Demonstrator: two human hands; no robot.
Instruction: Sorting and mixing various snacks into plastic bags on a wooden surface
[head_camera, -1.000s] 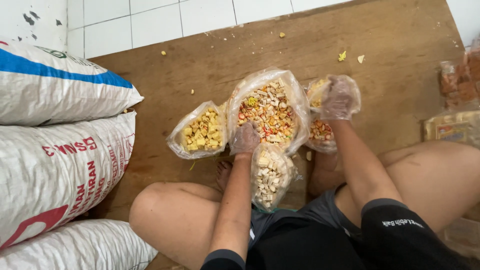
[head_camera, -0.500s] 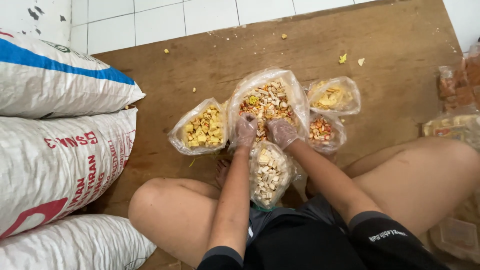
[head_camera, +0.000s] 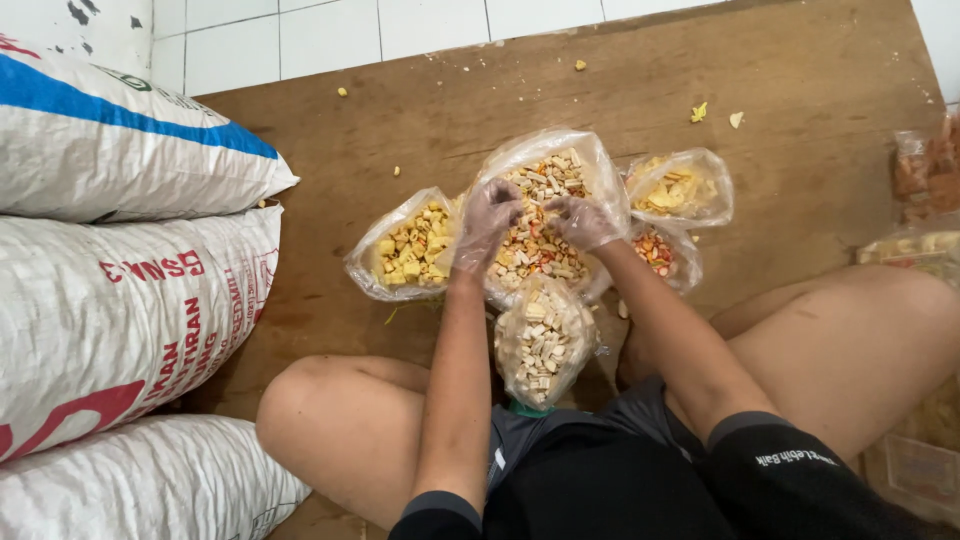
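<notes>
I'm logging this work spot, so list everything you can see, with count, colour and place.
central bag: one, clear plastic, mixed beige and orange pieces, middle of the board
yellow-cube bag: one, clear, left of the central bag
beige-stick bag: one, clear, nearest the person
yellow-chip bag: one, clear, right of the central bag
orange-mix bag: one, clear, below the chip bag
wooden board: one, brown, on white tiles
sacks: three, white, stacked at left
crumbs: a few, yellow, far part of the board
packets: several, clear, right edge
left hand: gloved, in the central bag
right hand: gloved, in the central bag

White tiled floor (head_camera: 330, 35), brown board (head_camera: 800, 90)
</notes>
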